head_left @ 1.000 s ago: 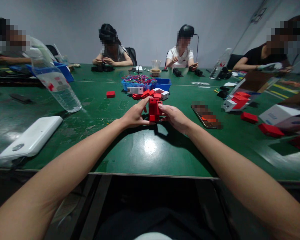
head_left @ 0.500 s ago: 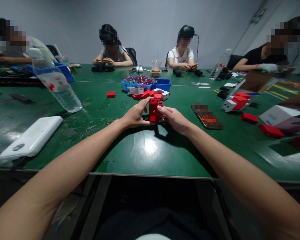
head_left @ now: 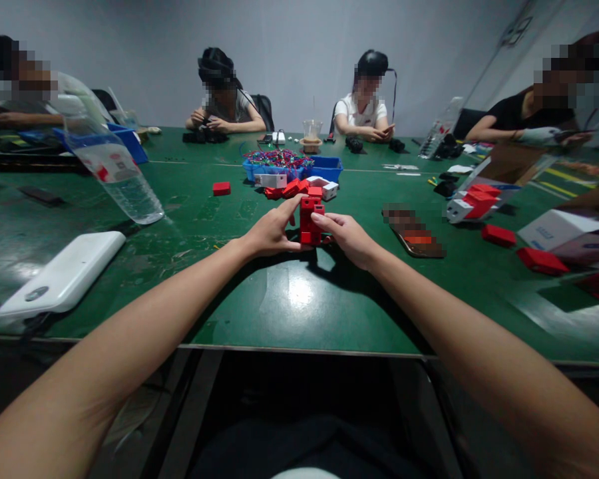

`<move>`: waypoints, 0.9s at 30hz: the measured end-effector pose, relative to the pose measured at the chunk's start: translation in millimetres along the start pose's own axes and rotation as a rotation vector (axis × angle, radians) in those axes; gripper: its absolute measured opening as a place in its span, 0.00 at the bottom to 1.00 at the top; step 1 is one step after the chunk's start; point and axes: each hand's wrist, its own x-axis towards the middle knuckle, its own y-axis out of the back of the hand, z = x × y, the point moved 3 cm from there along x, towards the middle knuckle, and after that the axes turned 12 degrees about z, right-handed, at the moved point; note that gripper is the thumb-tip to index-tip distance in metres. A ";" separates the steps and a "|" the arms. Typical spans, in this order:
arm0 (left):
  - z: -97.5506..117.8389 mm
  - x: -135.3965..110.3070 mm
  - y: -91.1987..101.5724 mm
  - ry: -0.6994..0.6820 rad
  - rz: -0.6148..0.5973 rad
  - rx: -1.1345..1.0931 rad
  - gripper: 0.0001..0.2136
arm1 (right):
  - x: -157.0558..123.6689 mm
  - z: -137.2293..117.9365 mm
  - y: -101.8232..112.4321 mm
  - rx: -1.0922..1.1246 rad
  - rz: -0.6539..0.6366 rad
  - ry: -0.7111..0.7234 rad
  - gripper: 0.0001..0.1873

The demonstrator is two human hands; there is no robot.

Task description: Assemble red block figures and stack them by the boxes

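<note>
Both my hands meet at the middle of the green table (head_left: pixel 289 313), closed around one red plastic part (head_left: pixel 310 219) held upright just above the surface. My left hand (head_left: pixel 269 233) grips it from the left, with the index finger stretched up along its side. My right hand (head_left: pixel 347 237) pinches it from the right with thumb and fingers. Just behind lies a small heap of red and white parts (head_left: pixel 299 187) in front of a blue bin (head_left: pixel 292 165) filled with colourful small pieces.
A white power bank (head_left: pixel 62 273) and a tilted plastic bottle (head_left: pixel 107 163) are at the left. A phone (head_left: pixel 412 231), red parts (head_left: pixel 542 260) and white boxes (head_left: pixel 562 229) lie at the right. A lone red part (head_left: pixel 221 188) sits ahead left. Several people work around the far edges.
The red part has shifted slightly between my fingers; my right fingers have crept a little higher on it. The arms stay in place.
</note>
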 end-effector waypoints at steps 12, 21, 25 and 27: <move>2.4 0.9 -0.1 0.019 -0.008 -0.032 0.49 | 0.3 -1.5 3.8 -0.012 0.137 0.008 0.32; 3.6 1.2 0.9 0.008 -0.017 -0.003 0.47 | -4.1 -5.0 3.0 0.000 -0.050 0.023 0.53; -0.4 0.4 -1.1 0.034 -0.057 0.004 0.45 | -5.0 -0.8 0.5 -0.022 -0.154 0.070 0.63; -0.9 0.7 -2.4 0.044 -0.076 0.007 0.42 | -3.4 2.8 1.3 -0.043 -0.142 0.062 0.63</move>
